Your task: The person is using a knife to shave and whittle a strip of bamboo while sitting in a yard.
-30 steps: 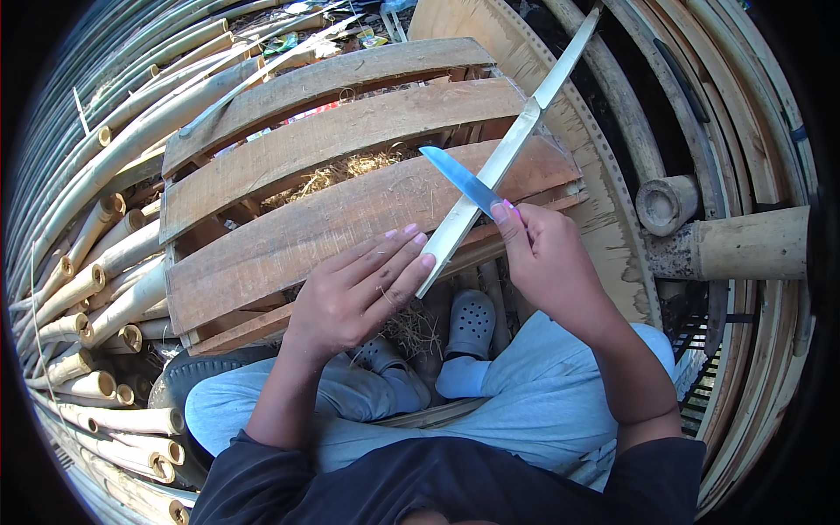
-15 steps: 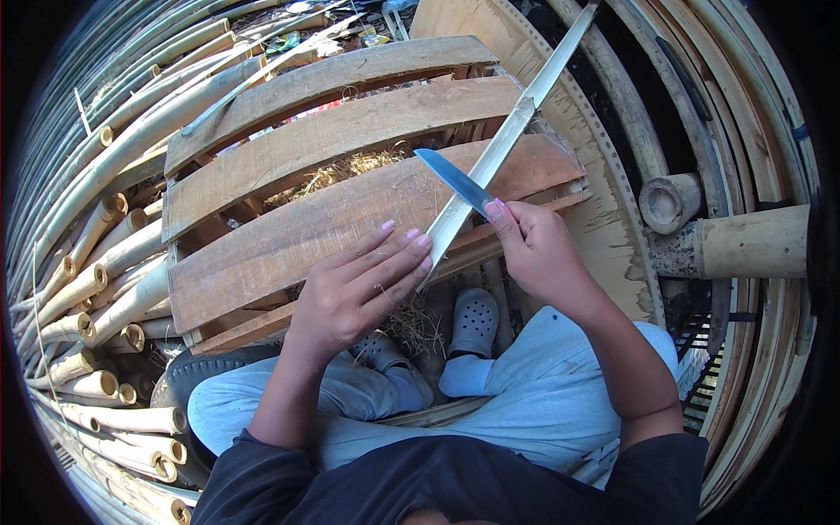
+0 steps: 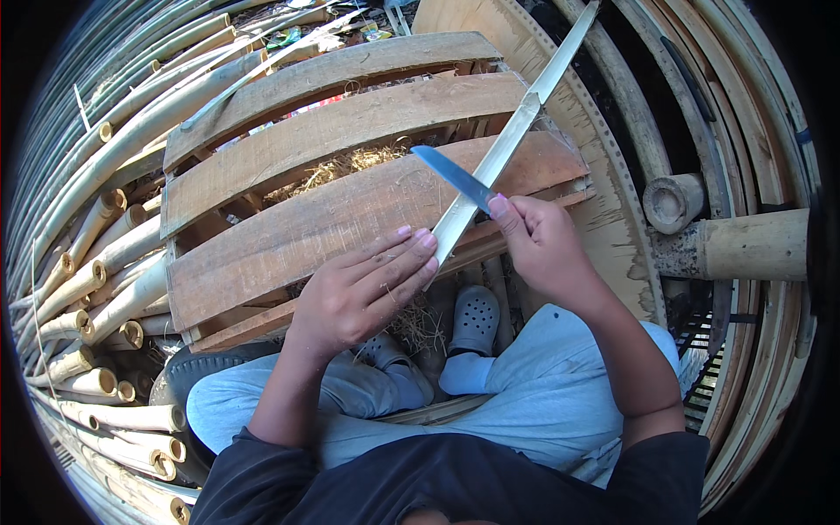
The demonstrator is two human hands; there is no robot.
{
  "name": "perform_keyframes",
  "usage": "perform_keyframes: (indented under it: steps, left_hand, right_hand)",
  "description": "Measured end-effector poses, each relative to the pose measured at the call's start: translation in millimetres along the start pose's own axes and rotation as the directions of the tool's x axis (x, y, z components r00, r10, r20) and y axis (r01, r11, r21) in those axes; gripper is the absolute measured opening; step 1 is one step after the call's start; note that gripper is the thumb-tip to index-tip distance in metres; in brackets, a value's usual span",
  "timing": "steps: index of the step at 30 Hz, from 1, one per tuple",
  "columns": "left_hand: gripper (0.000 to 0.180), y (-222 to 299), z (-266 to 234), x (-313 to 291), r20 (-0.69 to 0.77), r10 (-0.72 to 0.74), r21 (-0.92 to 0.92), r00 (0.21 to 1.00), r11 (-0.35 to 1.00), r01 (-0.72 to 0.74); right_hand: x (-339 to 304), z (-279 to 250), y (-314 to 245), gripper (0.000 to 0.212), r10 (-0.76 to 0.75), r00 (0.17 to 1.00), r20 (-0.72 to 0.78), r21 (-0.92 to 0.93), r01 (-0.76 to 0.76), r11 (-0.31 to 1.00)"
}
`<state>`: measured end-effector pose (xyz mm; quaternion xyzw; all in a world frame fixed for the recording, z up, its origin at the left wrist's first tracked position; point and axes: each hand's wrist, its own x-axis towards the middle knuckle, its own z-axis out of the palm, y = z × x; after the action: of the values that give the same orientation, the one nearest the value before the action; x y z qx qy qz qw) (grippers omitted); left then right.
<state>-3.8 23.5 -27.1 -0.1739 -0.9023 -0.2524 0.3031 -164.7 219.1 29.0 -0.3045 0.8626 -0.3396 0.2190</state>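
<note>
A long, pale split bamboo strip [image 3: 507, 140] slants from my left hand up over the slatted wooden crate and past its far right corner. A node shows partway along it. My left hand [image 3: 363, 289] grips the strip's near end, its fingers laid together over the top and the thumb hidden. In my right hand [image 3: 541, 243] is a knife [image 3: 448, 178], the handle covered by my closed fingers, the thumb by the base of the blade. The blade points to the upper left and lies across the strip, just beyond my left fingertips.
The slatted wooden crate [image 3: 262, 254] stands before my knees, with curly shavings [image 3: 346, 171] between its slats. Bamboo poles [image 3: 131, 232] are piled at the left. A plywood sheet [image 3: 604, 201], a thick bamboo piece [image 3: 752, 247] and long bent strips [image 3: 761, 367] are at the right.
Both hands stay nearly in place. The knife and my right hand have shifted very slightly, and the strip has moved a little to the right.
</note>
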Motion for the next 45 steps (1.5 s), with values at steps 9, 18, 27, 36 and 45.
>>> perform_keyframes:
  steps: [9, 18, 27, 36, 45]
  left_hand:
    - [0.033, 0.7, -0.5, -0.9, -0.051, -0.015, -0.035, 0.999, 0.999, 0.014]
    - [0.033, 0.3, -0.7, 0.0, -0.073, -0.002, -0.066, 0.997, 0.998, -0.003]
    - [0.032, 0.6, 0.4, -2.0, -0.079, -0.01, -0.064, 0.997, 0.998, 0.005]
    - [0.033, -2.1, 1.2, -4.5, -0.07, 0.024, -0.065, 0.997, 0.997, -0.029]
    - [0.032, 0.1, 1.1, -1.9, -0.099, 0.003, -0.064, 0.995, 0.998, -0.009]
  right_hand:
    - [-4.0, 7.6, -5.4, 0.05, -0.005, 0.999, -0.046, -0.014, 0.004, 1.0]
    - [-4.4, 13.1, 1.9, 0.049, -0.001, 0.997, -0.075, 0.095, 0.008, 0.995]
    - [-15.0, 33.4, -7.5, 0.05, -0.029, 0.996, -0.084, 0.103, 0.037, 0.994]
    - [-9.1, 25.0, 2.0, 0.05, -0.098, 0.991, -0.096, 0.064, 0.104, 0.992]
    - [-4.1, 16.3, 1.9, 0.049, -0.08, 0.996, -0.034, 0.136, 0.084, 0.987]
